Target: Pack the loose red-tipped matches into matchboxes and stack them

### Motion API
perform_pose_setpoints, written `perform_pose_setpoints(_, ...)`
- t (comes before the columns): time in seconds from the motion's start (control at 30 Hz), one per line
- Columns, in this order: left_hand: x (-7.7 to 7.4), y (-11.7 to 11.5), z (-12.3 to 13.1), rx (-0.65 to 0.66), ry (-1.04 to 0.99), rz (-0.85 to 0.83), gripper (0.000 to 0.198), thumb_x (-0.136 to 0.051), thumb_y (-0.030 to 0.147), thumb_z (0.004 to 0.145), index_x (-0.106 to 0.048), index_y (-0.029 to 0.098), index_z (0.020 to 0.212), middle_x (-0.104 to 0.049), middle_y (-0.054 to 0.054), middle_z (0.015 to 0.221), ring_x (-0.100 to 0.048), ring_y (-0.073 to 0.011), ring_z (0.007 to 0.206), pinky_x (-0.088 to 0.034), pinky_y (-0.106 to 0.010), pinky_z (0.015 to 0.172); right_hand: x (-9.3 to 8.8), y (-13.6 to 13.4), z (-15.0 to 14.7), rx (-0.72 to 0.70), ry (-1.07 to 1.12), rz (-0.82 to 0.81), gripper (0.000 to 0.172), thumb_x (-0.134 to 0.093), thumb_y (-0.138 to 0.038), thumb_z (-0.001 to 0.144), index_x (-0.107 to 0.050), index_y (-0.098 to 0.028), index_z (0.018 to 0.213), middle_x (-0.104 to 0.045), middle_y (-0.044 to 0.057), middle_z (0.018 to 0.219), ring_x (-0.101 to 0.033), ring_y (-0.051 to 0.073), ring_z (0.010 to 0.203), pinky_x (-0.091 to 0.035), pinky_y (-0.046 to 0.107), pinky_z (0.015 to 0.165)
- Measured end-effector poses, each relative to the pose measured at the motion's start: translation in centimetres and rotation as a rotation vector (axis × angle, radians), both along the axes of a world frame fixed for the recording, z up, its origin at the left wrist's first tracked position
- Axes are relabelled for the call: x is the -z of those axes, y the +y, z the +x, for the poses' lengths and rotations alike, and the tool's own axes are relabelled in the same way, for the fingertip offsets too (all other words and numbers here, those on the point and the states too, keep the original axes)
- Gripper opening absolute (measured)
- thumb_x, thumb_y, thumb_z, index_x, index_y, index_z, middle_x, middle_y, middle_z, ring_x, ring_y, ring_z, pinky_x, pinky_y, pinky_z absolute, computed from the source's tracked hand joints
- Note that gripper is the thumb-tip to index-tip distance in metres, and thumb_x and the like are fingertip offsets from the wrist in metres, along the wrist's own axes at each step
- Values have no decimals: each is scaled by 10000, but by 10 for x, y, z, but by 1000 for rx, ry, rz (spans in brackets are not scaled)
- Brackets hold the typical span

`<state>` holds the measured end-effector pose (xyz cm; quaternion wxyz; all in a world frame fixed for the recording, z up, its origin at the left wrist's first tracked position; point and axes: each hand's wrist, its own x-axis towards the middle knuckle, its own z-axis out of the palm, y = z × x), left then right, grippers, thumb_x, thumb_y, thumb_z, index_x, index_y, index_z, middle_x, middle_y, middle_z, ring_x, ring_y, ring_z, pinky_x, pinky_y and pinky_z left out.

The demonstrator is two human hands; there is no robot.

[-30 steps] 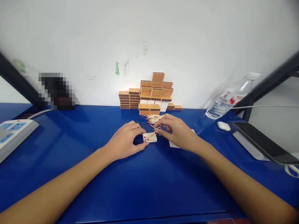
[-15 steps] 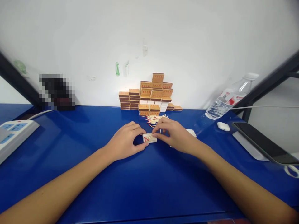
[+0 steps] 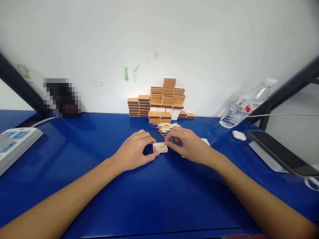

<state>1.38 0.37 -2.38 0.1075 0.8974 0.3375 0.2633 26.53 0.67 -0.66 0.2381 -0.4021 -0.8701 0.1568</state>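
Note:
A small white matchbox tray (image 3: 160, 147) with red-tipped matches in it lies on the blue table (image 3: 159, 192). My left hand (image 3: 133, 151) holds the tray at its left end with thumb and fingers. My right hand (image 3: 188, 144) rests at the tray's right end, fingertips pinched on the matches there. A loose pile of matches (image 3: 167, 127) lies just behind the hands. A white flat piece (image 3: 205, 142) shows partly from under my right hand.
Stacks of orange matchboxes (image 3: 161, 99) stand against the white wall. A water bottle (image 3: 245, 104) lies at the right, with a white earbud case (image 3: 238, 135) and a phone (image 3: 282, 152) beside it. A power strip (image 3: 15, 141) sits at the left edge.
My right hand carried matches from the pile side down onto the tray and now presses at its right end. My left hand has kept its hold.

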Motion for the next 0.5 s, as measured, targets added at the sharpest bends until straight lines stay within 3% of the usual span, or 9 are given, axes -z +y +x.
perform_pose_setpoints(0.5, 2, 0, 0, -6, 8, 26, 212, -743, 337, 920, -714, 178, 1057, -724, -65, 1003, -628, -243, 963, -532, -426, 908, -2, -6, -5, -31, -70, -47, 107, -640, -168, 971, -737, -204, 943, -633, 30, 904, -586, 158, 795, -437, 295, 720)
